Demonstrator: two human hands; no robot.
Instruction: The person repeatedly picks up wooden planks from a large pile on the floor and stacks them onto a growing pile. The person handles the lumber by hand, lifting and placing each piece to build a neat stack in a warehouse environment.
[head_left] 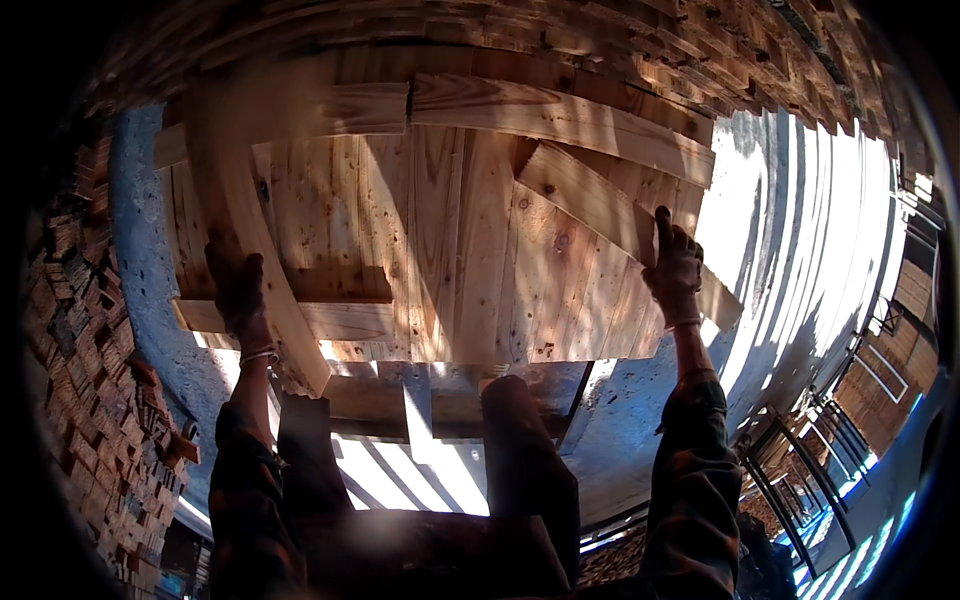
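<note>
A long wooden board rises steeply at the left, its far end blurred. My left hand grips it along its left edge, the fingers dark in shadow. At the right, another board lies slanted across the planks. My right hand is closed over its lower right part, the index finger pointing up along it. Beneath both is a broad layer of pale planks laid side by side. Crosswise boards lie along its far side, including one at the far right, and a short one at the near left.
Stacked wood pieces line the left, and more stacked timber runs along the far side. Concrete floor borders the planks, with bright sun stripes at the right. Metal-legged frames stand at the lower right. My knees are close to the near edge.
</note>
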